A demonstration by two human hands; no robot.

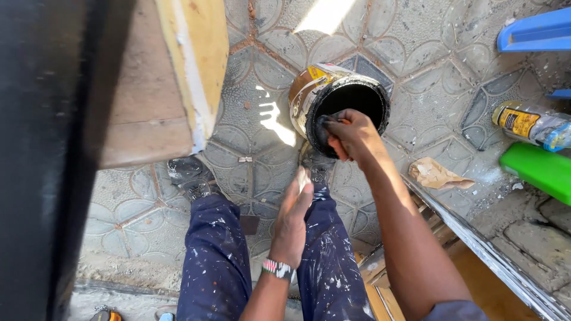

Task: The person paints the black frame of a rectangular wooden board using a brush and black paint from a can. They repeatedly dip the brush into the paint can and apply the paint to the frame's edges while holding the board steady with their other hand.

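Note:
A tilted paint can (pixel 309 95) with black paint inside stands on the patterned floor tiles, its dark mouth facing me. My right hand (pixel 351 135) reaches to the can's lower rim, fingers closed on a black-soaked rag (pixel 323 128). My left hand (pixel 292 221) rests flat on my right knee, fingers together, holding nothing; a striped band is on its wrist. My paint-spattered dark blue trousers (pixel 217 261) and black shoes fill the lower middle.
A wooden furniture piece (pixel 172 77), partly painted black, stands at the left. Crumpled brown paper (pixel 437 174) lies right of the can. A plastic bottle (pixel 529 123), a green object (pixel 538 169) and blue plastic (pixel 535 32) lie at the right; a wood frame (pixel 476 249) below.

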